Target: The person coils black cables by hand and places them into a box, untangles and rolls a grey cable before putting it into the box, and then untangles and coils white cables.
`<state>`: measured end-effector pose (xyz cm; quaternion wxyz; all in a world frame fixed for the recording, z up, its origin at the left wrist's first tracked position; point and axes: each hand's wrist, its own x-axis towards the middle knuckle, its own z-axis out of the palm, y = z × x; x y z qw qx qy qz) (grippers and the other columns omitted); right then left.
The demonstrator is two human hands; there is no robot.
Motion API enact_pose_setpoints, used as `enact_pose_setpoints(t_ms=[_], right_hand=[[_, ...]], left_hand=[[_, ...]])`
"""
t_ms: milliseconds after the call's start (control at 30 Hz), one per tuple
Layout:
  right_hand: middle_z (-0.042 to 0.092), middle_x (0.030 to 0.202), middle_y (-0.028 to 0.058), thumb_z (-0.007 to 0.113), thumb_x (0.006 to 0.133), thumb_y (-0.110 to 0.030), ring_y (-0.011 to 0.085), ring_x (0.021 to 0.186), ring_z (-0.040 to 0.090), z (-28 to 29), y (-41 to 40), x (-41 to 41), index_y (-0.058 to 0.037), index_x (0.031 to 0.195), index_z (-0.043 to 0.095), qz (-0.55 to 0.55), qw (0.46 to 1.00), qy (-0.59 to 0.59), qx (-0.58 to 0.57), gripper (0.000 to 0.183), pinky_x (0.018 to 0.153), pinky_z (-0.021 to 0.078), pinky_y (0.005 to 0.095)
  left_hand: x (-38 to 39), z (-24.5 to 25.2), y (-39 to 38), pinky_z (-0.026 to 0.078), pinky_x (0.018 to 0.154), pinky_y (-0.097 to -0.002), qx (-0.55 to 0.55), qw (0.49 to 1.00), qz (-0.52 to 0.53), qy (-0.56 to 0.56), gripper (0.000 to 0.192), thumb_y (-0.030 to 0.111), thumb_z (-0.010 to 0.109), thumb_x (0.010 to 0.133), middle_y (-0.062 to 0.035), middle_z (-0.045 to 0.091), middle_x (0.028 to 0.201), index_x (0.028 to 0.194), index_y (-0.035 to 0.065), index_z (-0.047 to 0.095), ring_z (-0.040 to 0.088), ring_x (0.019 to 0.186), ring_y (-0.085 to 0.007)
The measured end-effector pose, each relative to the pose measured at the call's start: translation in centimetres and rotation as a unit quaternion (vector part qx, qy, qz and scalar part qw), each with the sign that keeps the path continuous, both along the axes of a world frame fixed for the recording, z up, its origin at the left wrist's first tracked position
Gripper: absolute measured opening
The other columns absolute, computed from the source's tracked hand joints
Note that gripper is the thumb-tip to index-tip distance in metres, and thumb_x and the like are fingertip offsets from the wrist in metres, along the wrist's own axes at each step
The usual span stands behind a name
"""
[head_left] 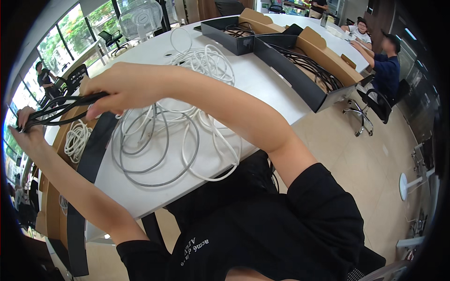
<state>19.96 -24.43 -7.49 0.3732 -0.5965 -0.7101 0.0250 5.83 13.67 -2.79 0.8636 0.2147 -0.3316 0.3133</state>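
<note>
At the far left, a folded bundle of black cables [65, 108] is stretched between my two hands. My left hand [30, 128] grips its lower left end, near the picture's rim. My right hand [116, 89] holds the other end, its fingers closed round the strands. Below my right forearm, loops of grey cable [160, 172] lie on the white table [140, 200]. A large tangle of white cables [204, 63] spreads beyond and under that forearm. Left of the table's middle, a long open cardboard box [93, 154] holds a coil of white cable [77, 140].
Two open black boxes, a smaller one [226, 37] and a longer one [288, 75], hold black cables at the back. Two people sit at the far right end; another person [45, 82] stands at far left. A white fan [140, 19] stands behind the table.
</note>
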Motion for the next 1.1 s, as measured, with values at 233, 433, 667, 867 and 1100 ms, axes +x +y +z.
enact_pose_setpoints(t_ms=[233, 433, 667, 867, 1100], right_hand=[[0.053, 0.059, 0.0027, 0.047, 0.087, -0.032, 0.009, 0.045, 0.047, 2.5, -4.4, 2.4, -0.0033, 0.084, 0.058, -0.115, 0.981, 0.135, -0.081, 0.031, 0.038, 0.0382, 0.0218], [0.037, 0.051, -0.0055, 0.043, 0.09, -0.031, 0.0004, 0.035, 0.026, 4.1, -13.2, 8.1, -0.0029, 0.101, 0.054, -0.22, 0.917, 0.278, -0.18, 0.032, 0.028, 0.02, 0.016], [0.034, 0.05, -0.0077, 0.043, 0.091, -0.031, -0.0013, 0.034, 0.023, 5.0, -23.9, 12.0, -0.0051, 0.112, 0.052, -0.396, 0.858, 0.278, -0.172, 0.035, 0.027, 0.0183, 0.0147], [0.041, 0.056, -0.0051, 0.05, 0.087, -0.036, 0.0, 0.037, 0.03, 4.8, -32.4, 14.8, -0.011, 0.083, 0.044, -0.484, 0.823, 0.284, -0.086, 0.026, 0.031, 0.0218, 0.0148], [0.039, 0.055, -0.0042, 0.044, 0.089, -0.032, 0.0045, 0.038, 0.032, 0.9, -37.7, 15.6, -0.0067, 0.096, 0.051, -0.664, 0.716, 0.185, -0.112, 0.027, 0.034, 0.0269, 0.0197]], left_hand=[[10.0, -5.3, -5.4, 0.045, 0.079, -0.0445, -0.029, 0.983, 0.049, 0.172, 0.016, 0.006, 0.05, 0.078, -0.0148, 0.049, 0.074, 0.086, -0.0057, 0.042, 0.051, 0.071, -0.0273], [18.5, -12.1, -12.8, 0.047, 0.084, -0.0463, -0.027, 0.921, -0.028, 0.389, 0.044, 0.013, 0.063, 0.075, -0.0279, 0.043, 0.107, 0.103, -0.0056, 0.034, 0.052, 0.096, -0.0373], [19.3, -15.1, -16.6, 0.052, 0.076, -0.0304, 0.146, 0.865, 0.032, 0.479, 0.034, 0.021, 0.062, 0.079, -0.0137, 0.055, 0.096, 0.1, -0.0001, 0.045, 0.058, 0.09, -0.023], [19.1, -17.6, -15.6, 0.047, 0.061, -0.021, 0.251, 0.801, 0.104, 0.533, 0.025, 0.029, 0.057, 0.081, -0.003, 0.059, 0.088, 0.093, 0.0068, 0.052, 0.057, 0.076, -0.0106], [19.3, -19.3, -15.1, 0.042, 0.058, -0.0176, 0.359, 0.733, 0.179, 0.549, 0.023, 0.029, 0.057, 0.081, 0.0022, 0.059, 0.08, 0.092, 0.0097, 0.056, 0.054, 0.071, -0.0042]])
